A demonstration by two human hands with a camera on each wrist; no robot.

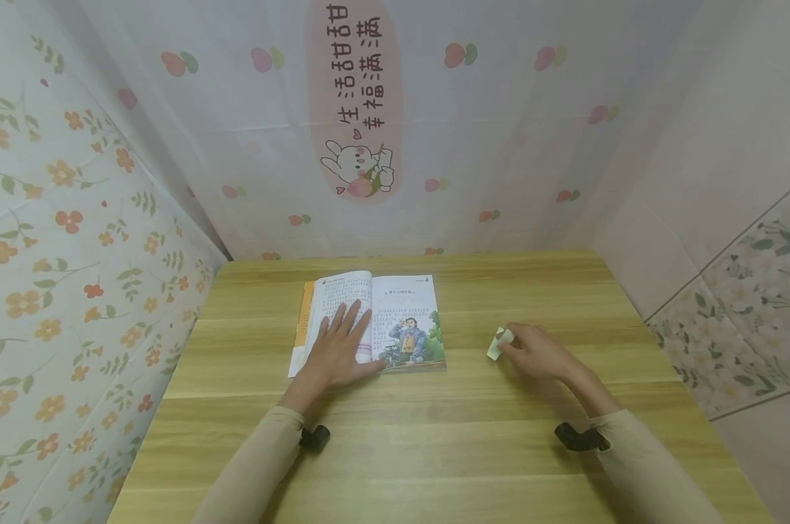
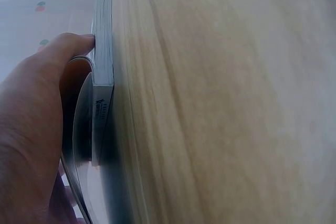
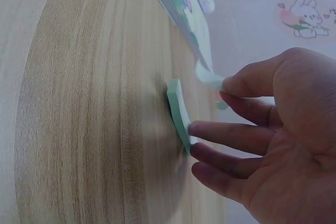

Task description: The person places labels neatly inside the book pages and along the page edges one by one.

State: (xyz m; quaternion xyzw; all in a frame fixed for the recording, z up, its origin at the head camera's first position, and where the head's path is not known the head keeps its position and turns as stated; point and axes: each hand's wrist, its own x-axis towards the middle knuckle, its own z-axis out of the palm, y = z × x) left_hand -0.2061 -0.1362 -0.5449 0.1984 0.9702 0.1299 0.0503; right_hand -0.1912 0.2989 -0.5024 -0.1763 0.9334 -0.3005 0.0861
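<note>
An open book [image 1: 404,292] with printed pages and a colour picture of a man lies toward the back of the table. My left hand [image 1: 336,354] rests spread over its left page, thumb reaching across to the right page's lower edge. In the left wrist view that thumb presses at the page block [image 2: 103,30], and the left pages bow up. To the book's right, my right hand [image 1: 535,351] pinches a pale green sticky note [image 3: 209,78] between thumb and index finger. Its other fingertips touch the sticky note pad [image 3: 178,114], which stands slightly tilted at the tabletop.
The wood-grain table [image 1: 421,444] runs back to a printed curtain [image 1: 499,145] with a rabbit drawing. A floral curtain [image 1: 54,276] hangs along the left side, and another patterned one [image 1: 748,313] along the right. Black bands [image 1: 579,437] circle both wrists.
</note>
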